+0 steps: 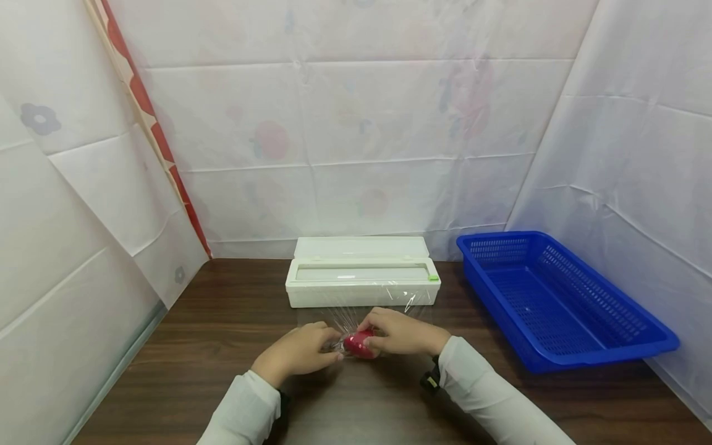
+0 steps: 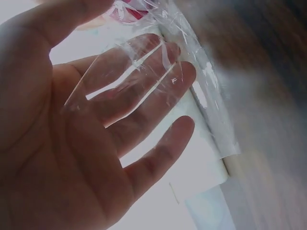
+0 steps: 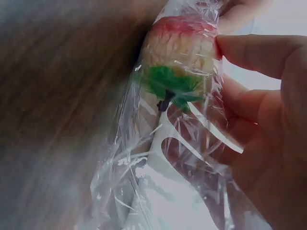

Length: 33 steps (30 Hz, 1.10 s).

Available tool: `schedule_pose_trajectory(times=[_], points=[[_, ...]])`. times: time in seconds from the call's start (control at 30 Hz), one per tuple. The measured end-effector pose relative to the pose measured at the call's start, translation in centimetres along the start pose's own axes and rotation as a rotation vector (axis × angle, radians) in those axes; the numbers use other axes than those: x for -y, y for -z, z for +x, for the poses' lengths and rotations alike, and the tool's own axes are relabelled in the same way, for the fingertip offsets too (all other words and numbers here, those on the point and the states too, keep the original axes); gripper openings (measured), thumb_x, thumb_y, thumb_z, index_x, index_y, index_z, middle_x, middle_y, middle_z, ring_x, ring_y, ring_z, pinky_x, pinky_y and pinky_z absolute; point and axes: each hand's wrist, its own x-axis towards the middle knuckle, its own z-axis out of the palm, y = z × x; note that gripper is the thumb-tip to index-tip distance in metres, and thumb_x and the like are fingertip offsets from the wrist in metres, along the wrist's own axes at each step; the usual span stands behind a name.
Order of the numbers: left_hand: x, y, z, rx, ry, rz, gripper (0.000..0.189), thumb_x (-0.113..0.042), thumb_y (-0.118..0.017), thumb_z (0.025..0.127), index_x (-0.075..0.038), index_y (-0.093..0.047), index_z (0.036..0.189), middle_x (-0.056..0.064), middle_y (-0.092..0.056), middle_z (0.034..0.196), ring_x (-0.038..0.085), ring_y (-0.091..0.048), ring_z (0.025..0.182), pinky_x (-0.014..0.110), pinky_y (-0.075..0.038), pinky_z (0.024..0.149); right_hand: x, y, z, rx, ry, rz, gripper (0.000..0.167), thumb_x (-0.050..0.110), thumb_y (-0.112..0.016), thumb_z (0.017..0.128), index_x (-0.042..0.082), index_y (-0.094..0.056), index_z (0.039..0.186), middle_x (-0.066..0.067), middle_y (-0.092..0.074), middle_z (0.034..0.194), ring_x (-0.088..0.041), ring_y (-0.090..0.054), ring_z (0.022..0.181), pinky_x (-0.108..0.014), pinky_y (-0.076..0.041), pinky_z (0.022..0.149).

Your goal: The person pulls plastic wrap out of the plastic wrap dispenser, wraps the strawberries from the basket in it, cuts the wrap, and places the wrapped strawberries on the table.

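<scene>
"Contact at the right hand [image 1: 408, 332]?"

"Thumb and fingers pinch a red fruit [image 1: 360, 346] from opposite sides. In the right wrist view I see red passing into cream, with a green leaf [image 3: 165, 79] and a dark stem [image 3: 166, 101], all under clear film [image 3: 129, 165]."

"And the left hand [image 1: 297, 351]?"

"Just beside the fruit, at the gathered film. From its wrist camera I read the fingers as apart and relaxed, film lying across them."

"Location of the fruit?"

"Between the two hands, low over the dark wooden table [image 1: 211, 321]; whether it touches the wood, I cannot tell from here."

"Beyond the hands?"

"Film spreads in creases from the fruit to a white box [image 1: 311, 298], just behind it. The box's lid [image 1: 361, 247] stands raised at the back; a green tab [image 1: 433, 278] sits near the right end."

"Outermost?"

"Blue basket [image 1: 606, 356] on the right, with slotted walls. Pale printed sheets [image 1: 356, 117] enclose the table; a red-and-cream strip [image 1: 147, 105] descends at left."
</scene>
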Motion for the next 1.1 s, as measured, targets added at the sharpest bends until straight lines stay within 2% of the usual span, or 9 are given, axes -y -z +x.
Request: schedule_pose_trajectory(times=[0.3, 0.47, 0.53, 0.6, 0.77, 0.87, 1.1], points=[[0.0, 0.0, 0.1, -0.009, 0.009, -0.028, 0.039, -0.029, -0.074, 0.092, -0.004, -0.069, 0.122, 0.007, -0.066, 0.110, 0.025, -0.064, 0.100, 0.048, -0.055, 0.084, -0.4, 0.3, 0.4, 0.009, -0.026, 0.010, 0.023, 0.026, -0.062, 0.101, 0.014, -0.067, 0.120, 0.007, -0.062, 0.112, -0.008, -0.058, 0.105, -0.031, -0.050, 0.092], [0.1, -0.1, 0.1, -0.001, 0.018, -0.036, 0.043, -0.027, -0.073, 0.092, -0.002, -0.065, 0.127, 0.010, -0.064, 0.114, 0.029, -0.063, 0.105, 0.053, -0.052, 0.090, -0.6, 0.5, 0.7, 0.004, -0.014, 0.029, 0.015, 0.023, -0.063, 0.101, 0.018, -0.061, 0.115, 0.009, -0.066, 0.109, -0.006, -0.061, 0.104, -0.031, -0.050, 0.092], [0.1, -0.1, 0.1, -0.025, 0.008, -0.013, 0.048, -0.026, -0.073, 0.092, -0.002, -0.061, 0.132, 0.012, -0.062, 0.119, 0.032, -0.062, 0.110, 0.057, -0.049, 0.093, -0.7, 0.6, 0.9, 0.001, -0.002, 0.027, 0.011, 0.022, -0.062, 0.101, 0.018, -0.062, 0.111, 0.010, -0.066, 0.106, -0.006, -0.061, 0.100, -0.031, -0.051, 0.090], [0.0, -0.2, 0.2, -0.076, -0.022, 0.011, 0.050, -0.025, -0.073, 0.092, -0.003, -0.059, 0.135, 0.013, -0.061, 0.124, 0.032, -0.060, 0.115, 0.060, -0.047, 0.095, -0.6, 0.6, 1.0, -0.004, 0.006, 0.033, 0.009, 0.022, -0.061, 0.102, 0.017, -0.064, 0.109, 0.011, -0.065, 0.102, -0.005, -0.061, 0.096, -0.030, -0.051, 0.086], [-0.6, -0.5, 0.8, -0.206, -0.133, 0.034, 0.039, -0.021, -0.072, 0.092, -0.011, -0.064, 0.129, 0.005, -0.063, 0.123, 0.022, -0.060, 0.115, 0.054, -0.049, 0.092, -0.7, 0.7, 1.2, -0.015, -0.006, 0.027, 0.012, 0.022, -0.059, 0.103, 0.018, -0.068, 0.109, 0.011, -0.066, 0.102, -0.005, -0.061, 0.095, -0.030, -0.051, 0.085], [-0.9, -0.8, 1.0, -0.223, -0.158, 0.056, 0.033, -0.020, -0.072, 0.092, -0.012, -0.067, 0.123, 0.001, -0.065, 0.119, 0.017, -0.061, 0.112, 0.049, -0.049, 0.090, -0.8, 0.7, 1.4, -0.028, 0.015, -0.017, 0.014, 0.021, -0.059, 0.103, 0.016, -0.070, 0.110, 0.008, -0.066, 0.104, -0.007, -0.060, 0.097, -0.030, -0.050, 0.087], [-1.3, -1.3, 1.3, -0.235, -0.145, 0.160, 0.028, -0.022, -0.073, 0.092, -0.015, -0.069, 0.118, -0.003, -0.067, 0.115, 0.016, -0.060, 0.111, 0.045, -0.046, 0.092, -1.2, 0.8, 1.6, -0.071, 0.081, -0.095, 0.019, 0.020, -0.059, 0.103, 0.009, -0.073, 0.107, 0.004, -0.060, 0.100, -0.011, -0.055, 0.092, -0.029, -0.048, 0.081]])
